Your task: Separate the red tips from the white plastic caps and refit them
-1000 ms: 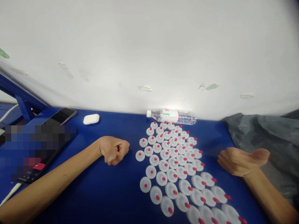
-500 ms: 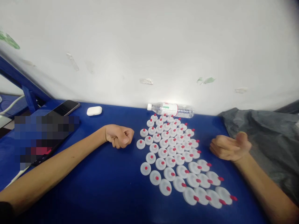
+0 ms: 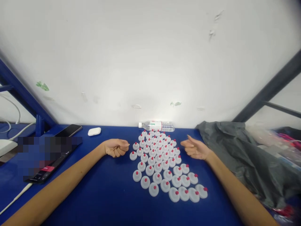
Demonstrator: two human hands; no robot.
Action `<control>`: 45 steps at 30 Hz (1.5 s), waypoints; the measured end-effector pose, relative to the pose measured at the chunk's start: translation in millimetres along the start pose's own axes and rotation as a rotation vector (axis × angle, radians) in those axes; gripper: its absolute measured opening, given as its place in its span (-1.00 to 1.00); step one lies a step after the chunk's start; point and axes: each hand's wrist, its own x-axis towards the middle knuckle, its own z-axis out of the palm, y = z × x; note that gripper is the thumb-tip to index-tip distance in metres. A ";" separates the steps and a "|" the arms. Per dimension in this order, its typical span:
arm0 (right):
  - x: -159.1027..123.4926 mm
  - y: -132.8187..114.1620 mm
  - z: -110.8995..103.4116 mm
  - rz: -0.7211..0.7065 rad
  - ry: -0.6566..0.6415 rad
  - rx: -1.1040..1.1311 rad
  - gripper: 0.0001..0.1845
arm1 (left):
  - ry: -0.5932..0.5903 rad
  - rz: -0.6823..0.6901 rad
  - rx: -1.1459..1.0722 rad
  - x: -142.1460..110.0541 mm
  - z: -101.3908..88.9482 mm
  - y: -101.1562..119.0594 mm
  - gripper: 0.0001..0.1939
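Observation:
Many translucent white round caps with red tips (image 3: 158, 158) stand close together on the blue tabletop (image 3: 101, 194). To their left rests my left hand (image 3: 115, 147), its fingers curled and thumb laid along them, apart from the nearest cap. My right hand (image 3: 195, 148) is on the other side, fingers folded in and thumb raised a little, also touching no cap. Neither hand shows anything in its grasp. Behind the caps lies a clear plastic bottle (image 3: 162, 126) with a white lid and a label, on its side against the wall.
A small white earbud case (image 3: 94, 131) and a phone (image 3: 68, 130) lie at the back left. Another dark device (image 3: 44, 174) with a white cable, partly pixelated, is nearer. Dark grey plastic sheeting (image 3: 225, 150) lies at right. Metal frame bars (image 3: 265, 89) slope on both sides.
The view has tilted up and swung right, showing more wall and the right frame. My right hand has turned and come closer to the caps; the left fist has loosened slightly.

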 end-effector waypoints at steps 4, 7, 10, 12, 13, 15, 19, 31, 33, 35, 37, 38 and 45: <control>3.3 -1.0 0.6 -0.002 0.057 -0.009 -0.48 | 0.060 0.058 0.012 0.7 4.6 1.1 -0.60; 4.4 -0.8 3.5 -0.022 0.087 -0.010 -0.52 | 0.124 0.153 0.016 0.8 12.0 -2.3 -0.68; 5.3 -0.1 6.6 -0.045 0.095 -0.011 -0.55 | 0.212 0.283 0.017 -1.7 20.6 -10.7 -0.78; 5.8 0.6 7.4 -0.059 0.096 -0.014 -0.57 | 0.272 0.371 0.020 -4.5 25.4 -17.5 -0.84; 6.0 0.9 7.4 -0.065 0.097 -0.015 -0.58 | 0.299 0.407 0.024 -5.9 27.2 -20.5 -0.84; 6.4 1.5 7.1 -0.073 0.102 -0.020 -0.61 | 0.344 0.448 0.036 -7.7 29.4 -24.7 -0.82; 7.4 2.1 6.7 -0.074 0.112 -0.031 -0.67 | 0.401 0.423 0.075 -5.6 31.4 -24.0 -0.77; 9.7 1.8 15.8 -0.096 0.128 -0.060 -0.76 | 0.543 0.283 0.238 6.6 50.0 -13.7 -0.75; 9.4 1.7 16.9 -0.099 0.135 -0.066 -0.78 | 0.551 0.283 0.250 7.5 49.9 -13.6 -0.74; 9.1 1.6 17.5 -0.098 0.142 -0.072 -0.80 | 0.553 0.292 0.251 7.7 49.3 -14.2 -0.74; 9.0 1.5 17.9 -0.096 0.147 -0.078 -0.80 | 0.551 0.301 0.243 7.1 48.6 -15.0 -0.74; 9.1 1.3 18.2 -0.095 0.149 -0.081 -0.80 | 0.549 0.306 0.237 6.7 48.3 -15.5 -0.74; 9.6 0.4 20.3 -0.085 0.159 -0.107 -0.79 | 0.518 0.345 0.194 5.4 47.4 -17.7 -0.74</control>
